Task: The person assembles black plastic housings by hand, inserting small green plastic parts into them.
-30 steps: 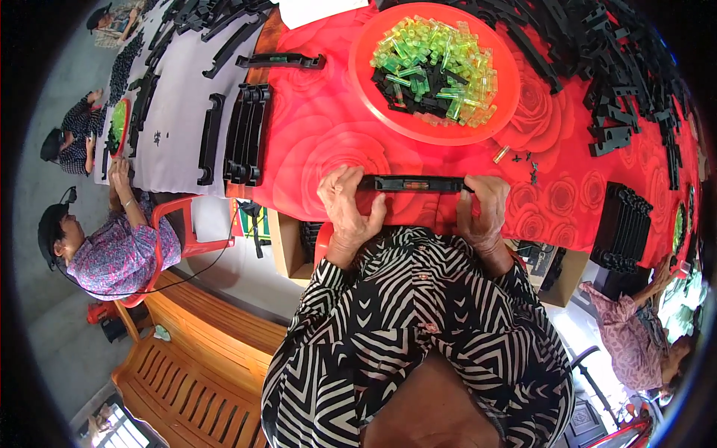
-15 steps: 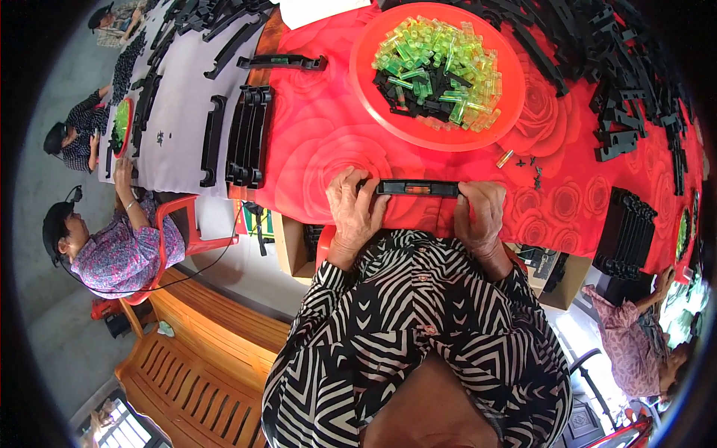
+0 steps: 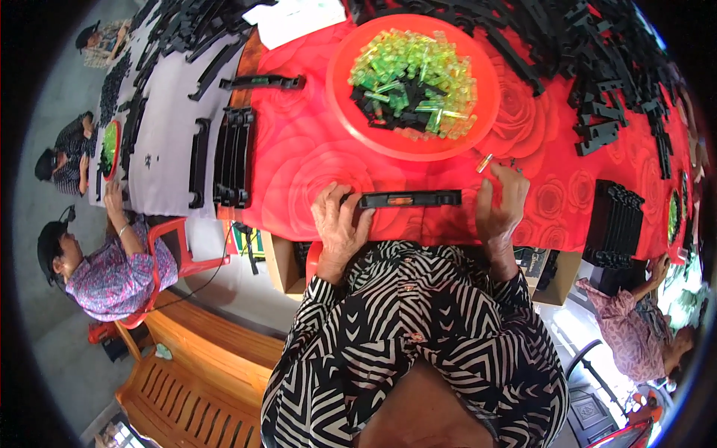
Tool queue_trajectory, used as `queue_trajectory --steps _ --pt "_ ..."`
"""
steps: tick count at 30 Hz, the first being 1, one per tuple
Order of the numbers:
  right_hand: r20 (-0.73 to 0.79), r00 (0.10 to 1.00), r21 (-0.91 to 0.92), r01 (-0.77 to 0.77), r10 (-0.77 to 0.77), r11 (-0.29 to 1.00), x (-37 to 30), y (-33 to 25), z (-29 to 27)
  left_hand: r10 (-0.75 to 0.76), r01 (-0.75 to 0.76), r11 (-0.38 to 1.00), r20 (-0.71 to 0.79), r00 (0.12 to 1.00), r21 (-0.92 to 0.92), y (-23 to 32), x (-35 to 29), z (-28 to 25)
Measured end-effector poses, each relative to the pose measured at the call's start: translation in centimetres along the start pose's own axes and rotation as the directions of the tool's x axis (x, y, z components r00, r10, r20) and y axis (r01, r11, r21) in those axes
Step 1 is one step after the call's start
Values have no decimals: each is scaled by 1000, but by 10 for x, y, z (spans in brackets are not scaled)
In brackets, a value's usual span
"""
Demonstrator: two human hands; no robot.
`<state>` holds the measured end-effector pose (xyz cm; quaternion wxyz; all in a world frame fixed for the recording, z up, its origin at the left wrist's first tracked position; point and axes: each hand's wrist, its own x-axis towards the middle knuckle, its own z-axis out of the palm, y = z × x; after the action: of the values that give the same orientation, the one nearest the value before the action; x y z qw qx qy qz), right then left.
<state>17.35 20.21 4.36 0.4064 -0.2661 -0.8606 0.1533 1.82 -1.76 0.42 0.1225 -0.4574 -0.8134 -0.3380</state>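
A long black plastic spirit level body [image 3: 431, 198] lies along the near edge of the red table, with a small vial set in its middle. My left hand [image 3: 340, 226] grips its left end between thumb and fingers. Off its right end, my right hand [image 3: 502, 205] is apart from it, thumb and fingers spread over the cloth. Just beyond those fingertips lies a loose clear vial [image 3: 485, 163]. Small black bits near the fingers are partly hidden by the hand.
A red round tray [image 3: 337, 112] holds many yellow-green vials [image 3: 448, 67] and black pieces. Black level bodies stand stacked at left [image 3: 236, 157] and right [image 3: 614, 220], with heaps behind. A white sheet [image 3: 299, 21] lies far back. Other people [image 3: 112, 269] sit around the tables.
My right hand has let go of the level body's right end and moved right and away from me, fingers opening. My left hand still grips the left end. The whole view has shifted slightly.
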Motion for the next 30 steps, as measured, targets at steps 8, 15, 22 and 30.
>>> queue_trajectory --steps 8,15,22,30 --pt "227 911 -183 -307 344 934 6 41 20 -22 22 999 3 1000 24 -3 -5 -2" --pt "329 913 -188 -188 242 964 3 51 26 19 -17 1000 129 991 -18 9 15 -8" --pt "355 903 319 -360 241 877 12 -5 -4 47 -39 998 199 979 -44 -6 14 -6" --pt "277 945 525 2 -173 851 -13 -56 38 -15 26 997 145 989 -74 9 25 -21"
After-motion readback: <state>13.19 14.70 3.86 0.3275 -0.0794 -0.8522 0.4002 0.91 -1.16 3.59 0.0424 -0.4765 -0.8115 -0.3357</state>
